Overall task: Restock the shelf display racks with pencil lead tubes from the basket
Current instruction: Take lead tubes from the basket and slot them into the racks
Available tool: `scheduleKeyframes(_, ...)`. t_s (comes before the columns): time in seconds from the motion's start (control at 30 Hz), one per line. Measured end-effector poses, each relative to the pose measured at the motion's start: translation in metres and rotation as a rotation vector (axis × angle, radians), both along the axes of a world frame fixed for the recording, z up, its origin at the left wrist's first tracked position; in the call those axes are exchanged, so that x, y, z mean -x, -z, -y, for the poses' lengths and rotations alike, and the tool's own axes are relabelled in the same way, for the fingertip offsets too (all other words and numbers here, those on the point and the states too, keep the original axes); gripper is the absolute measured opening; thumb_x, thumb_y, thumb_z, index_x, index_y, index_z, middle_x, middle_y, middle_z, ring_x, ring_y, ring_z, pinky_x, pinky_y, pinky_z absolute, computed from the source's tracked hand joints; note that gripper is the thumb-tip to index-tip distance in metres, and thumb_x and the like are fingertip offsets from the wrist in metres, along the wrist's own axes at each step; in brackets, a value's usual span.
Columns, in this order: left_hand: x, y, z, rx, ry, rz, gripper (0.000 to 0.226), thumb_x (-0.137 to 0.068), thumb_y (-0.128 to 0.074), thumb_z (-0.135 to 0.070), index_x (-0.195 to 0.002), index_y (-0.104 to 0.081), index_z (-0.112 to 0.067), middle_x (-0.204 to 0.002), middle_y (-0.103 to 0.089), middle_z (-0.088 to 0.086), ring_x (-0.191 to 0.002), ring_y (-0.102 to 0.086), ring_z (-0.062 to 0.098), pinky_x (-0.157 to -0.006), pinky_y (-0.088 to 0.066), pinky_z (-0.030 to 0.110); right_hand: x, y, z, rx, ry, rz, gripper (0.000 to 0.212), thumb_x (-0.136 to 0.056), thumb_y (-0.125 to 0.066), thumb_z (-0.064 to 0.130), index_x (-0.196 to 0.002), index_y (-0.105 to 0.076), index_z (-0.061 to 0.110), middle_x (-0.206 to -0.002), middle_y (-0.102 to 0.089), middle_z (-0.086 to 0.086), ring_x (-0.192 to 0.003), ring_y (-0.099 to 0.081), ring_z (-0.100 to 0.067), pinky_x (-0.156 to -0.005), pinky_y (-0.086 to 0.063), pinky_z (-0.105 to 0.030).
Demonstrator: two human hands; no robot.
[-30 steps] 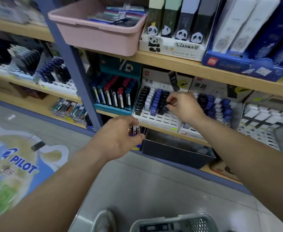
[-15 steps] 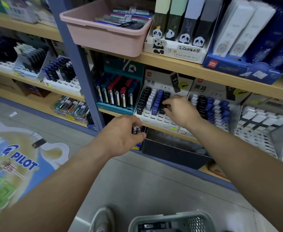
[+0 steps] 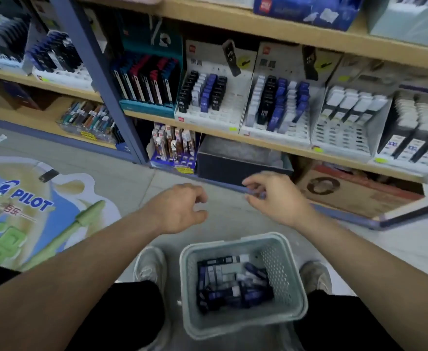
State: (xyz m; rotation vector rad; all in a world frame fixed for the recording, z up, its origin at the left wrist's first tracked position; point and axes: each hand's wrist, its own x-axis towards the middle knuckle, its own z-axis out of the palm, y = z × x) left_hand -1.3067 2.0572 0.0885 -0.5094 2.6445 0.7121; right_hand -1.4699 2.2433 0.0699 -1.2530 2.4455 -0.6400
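The grey basket (image 3: 280, 272) is sitting on the floor at the lower centre of the frame, between the person's two shoes (image 3: 150, 264). The pencil lead tubes (image 3: 233, 287), dark blue, black and white, are lying jumbled in its bottom.

Both hands are hovering just above the basket's far rim, near each other but apart. The left hand (image 3: 180, 206) is showing its back, fingers curled under and thumb pointing right. Whether its grip is holding anything cannot be told, since the palm is hidden. The right hand (image 3: 277, 196) is hanging with a slack, open grip, its fingers loosely bent toward the left hand. Nothing is plainly showing between them, though motion blur is softening the fingertips.

Above the hands, in the upper middle of the frame, a white display rack (image 3: 233, 107) is standing on the wooden shelf (image 3: 263, 145). Rows of standing tubes (image 3: 202, 95) are filling its left side while its right slots are showing bare. A second rack (image 3: 293, 134) is sitting just beside it to the right, its upper rows filled.
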Motion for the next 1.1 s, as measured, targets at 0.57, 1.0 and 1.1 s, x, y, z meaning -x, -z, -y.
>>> scheduleKeyframes(0.57, -0.047, 0.143, -0.072, 0.061, -0.081, 0.197, 0.054, -0.096, -0.059, -0.04, -0.146, -0.041, -0.026, -0.145, -0.054, -0.003, -0.122, -0.058, 0.016, -0.085, -0.045, 0.028, -0.043, 0.19, -0.087, -0.487, -0.167, 0.241, 0.05, -0.089, -0.068, 0.039, -0.133, -0.055, 0.019, -0.129, -0.058, -0.003, -0.114, -0.056, -0.023, -0.092, -0.046, -0.032)
scheduleKeyframes(1.0, -0.02, 0.183, -0.062, 0.127, 0.057, 0.079, 0.05, -0.093, -0.059, -0.025, -0.141, -0.047, -0.018, -0.138, -0.054, 0.006, -0.122, -0.054, 0.026, -0.097, -0.047, 0.037, -0.025, 0.262, -0.049, -0.784, -0.103, 0.467, 0.13, -0.069, -0.089, 0.039, -0.157, 0.0, 0.006, -0.161, 0.0, -0.02, -0.147, -0.022, -0.038, -0.116, -0.031, -0.033)
scheduleKeyframes(1.1, -0.018, 0.203, -0.069, 0.009, 0.037, 0.117, 0.058, -0.092, -0.062, -0.025, -0.146, -0.042, -0.017, -0.141, -0.049, 0.007, -0.126, -0.051, 0.027, -0.103, -0.047, 0.039, -0.03, 0.27, -0.051, -0.756, -0.076, 0.453, 0.127, -0.064, -0.092, 0.036, -0.154, -0.009, 0.004, -0.157, -0.016, -0.022, -0.141, -0.03, -0.04, -0.113, -0.036, -0.038)
